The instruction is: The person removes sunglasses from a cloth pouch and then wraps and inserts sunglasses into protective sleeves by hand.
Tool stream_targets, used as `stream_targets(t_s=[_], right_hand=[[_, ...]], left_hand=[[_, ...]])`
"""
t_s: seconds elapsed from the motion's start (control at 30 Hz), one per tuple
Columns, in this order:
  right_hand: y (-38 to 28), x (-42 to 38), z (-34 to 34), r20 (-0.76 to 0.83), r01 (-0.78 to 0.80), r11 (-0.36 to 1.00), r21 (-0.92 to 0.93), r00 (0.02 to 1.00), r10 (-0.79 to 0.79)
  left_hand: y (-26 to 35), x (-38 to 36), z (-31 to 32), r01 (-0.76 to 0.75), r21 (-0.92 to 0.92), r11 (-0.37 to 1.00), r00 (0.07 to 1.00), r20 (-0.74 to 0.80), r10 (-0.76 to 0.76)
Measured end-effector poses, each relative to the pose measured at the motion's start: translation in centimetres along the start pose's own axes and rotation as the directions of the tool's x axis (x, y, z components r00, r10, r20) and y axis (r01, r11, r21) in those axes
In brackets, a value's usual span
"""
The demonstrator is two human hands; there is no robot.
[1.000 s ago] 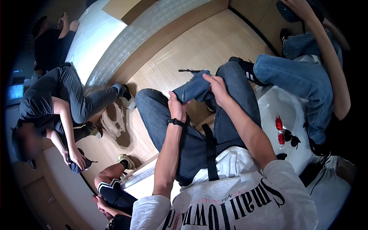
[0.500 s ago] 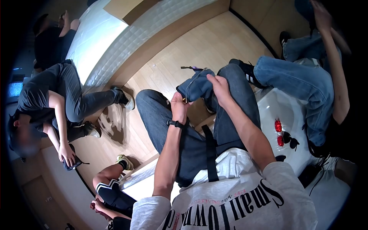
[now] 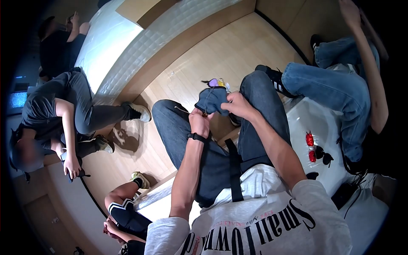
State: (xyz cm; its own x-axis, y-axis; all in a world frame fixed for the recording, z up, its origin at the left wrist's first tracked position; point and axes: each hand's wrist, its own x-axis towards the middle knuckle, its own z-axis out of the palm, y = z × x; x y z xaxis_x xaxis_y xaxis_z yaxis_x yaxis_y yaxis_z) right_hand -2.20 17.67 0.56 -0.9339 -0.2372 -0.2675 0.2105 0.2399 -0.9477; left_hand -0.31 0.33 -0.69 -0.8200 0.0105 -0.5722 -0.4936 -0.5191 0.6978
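A small blue-grey cloth item (image 3: 208, 102), soft and pouch-like, is between my hands above my lap. My left hand (image 3: 199, 122), a black band on its wrist, grips its lower edge with closed fingers. From that hand a thin pale cord (image 3: 182, 109) sticks out to the left. My right hand (image 3: 240, 105) pinches the cloth at its right side, fingers curled in. Just past the far edge of the cloth, purple and yellow pieces (image 3: 216, 83) show with a dark strap end. The cloth's underside is hidden.
Shiny red items (image 3: 310, 146) and dark rounded ones (image 3: 324, 156) lie on the plastic-wrapped seat (image 3: 297, 123) to my right. A person in jeans (image 3: 331, 89) sits there. People sit to my left, one with a dark cloth item (image 3: 83, 173). Pale wooden floor (image 3: 204, 55) lies ahead.
The cloth item has turned and bunched up, bringing the purple and yellow pieces into view. My right hand has moved slightly left and down, and now pinches the cloth lower.
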Motion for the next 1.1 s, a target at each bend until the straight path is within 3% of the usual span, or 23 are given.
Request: stream_targets(t_s=[0.03,0.1,0.13,0.23,0.37,0.4,0.47,0.5,0.63,0.73,0.83,0.9,0.97,1.0,1.1], right_hand=[[-0.1,0.0,-0.2,-0.001,0.001,1.000,0.001,1.000,-0.001],[-0.2,-0.1,-0.5,-0.116,-0.089,0.960,0.264,0.986,0.123],[-0.1,-0.1,-0.4,-0.148,-0.046,0.874,0.484,0.980,0.134],[-1.4,-0.4,-1.4,-0.324,0.098,0.652,0.752,0.916,0.236],[-0.1,0.6,-1.4,-0.430,0.217,0.534,0.817,0.846,0.314],[-0.1,0.6,-1.5,-0.431,0.217,0.535,0.817,0.845,0.316],[-0.1,0.5,-1.7,-0.344,0.209,0.385,0.899,0.881,0.326],[-0.3,0.4,-1.8,-0.344,0.209,0.384,0.899,0.880,0.326],[-0.9,0.0,-1.4,-0.149,0.062,0.728,0.682,0.987,0.056],[-1.2,-0.2,-0.2,0.133,-0.097,0.878,0.468,0.990,0.038],[-0.4,0.0,0.6,0.260,-0.091,0.948,0.306,0.966,0.009],[0.2,0.0,0.7,0.262,-0.102,0.940,0.325,0.965,0.014],[0.3,0.2,0.7,-0.001,-0.067,0.948,0.311,0.998,0.071],[-0.1,0.2,0.3,-0.057,-0.115,0.931,0.345,0.988,0.144],[-0.1,0.5,-0.4,-0.122,-0.017,0.872,0.489,0.989,0.088]], left_hand=[[0.0,0.4,-0.3,-0.047,-0.089,0.995,0.999,-0.020,0.045],[-0.1,0.7,-0.6,-0.093,-0.176,0.980,0.995,-0.045,0.086],[-0.3,0.8,-0.7,-0.111,-0.145,0.983,0.993,-0.058,0.103],[0.3,0.2,-0.3,-0.146,-0.097,0.984,0.989,-0.044,0.142],[0.7,-0.4,0.3,-0.120,-0.051,0.991,0.989,-0.099,0.114],[0.7,-0.4,0.2,-0.144,-0.037,0.989,0.986,-0.093,0.140],[0.6,-0.3,0.2,-0.167,-0.022,0.986,0.982,-0.087,0.165],[0.4,-0.2,0.1,-0.197,0.008,0.980,0.976,-0.091,0.197],[0.2,0.2,-0.2,-0.271,0.061,0.961,0.959,-0.070,0.275],[0.4,0.1,0.1,-0.219,0.101,0.970,0.967,-0.114,0.230],[0.7,0.1,0.6,-0.308,0.053,0.950,0.938,-0.150,0.313],[0.8,0.0,0.4,-0.256,0.059,0.965,0.952,-0.158,0.262],[0.6,0.2,0.2,-0.284,-0.058,0.957,0.954,-0.118,0.276],[0.8,0.0,0.2,-0.268,-0.107,0.957,0.962,-0.078,0.261],[0.9,-0.1,0.1,-0.226,-0.171,0.959,0.974,-0.032,0.224]])
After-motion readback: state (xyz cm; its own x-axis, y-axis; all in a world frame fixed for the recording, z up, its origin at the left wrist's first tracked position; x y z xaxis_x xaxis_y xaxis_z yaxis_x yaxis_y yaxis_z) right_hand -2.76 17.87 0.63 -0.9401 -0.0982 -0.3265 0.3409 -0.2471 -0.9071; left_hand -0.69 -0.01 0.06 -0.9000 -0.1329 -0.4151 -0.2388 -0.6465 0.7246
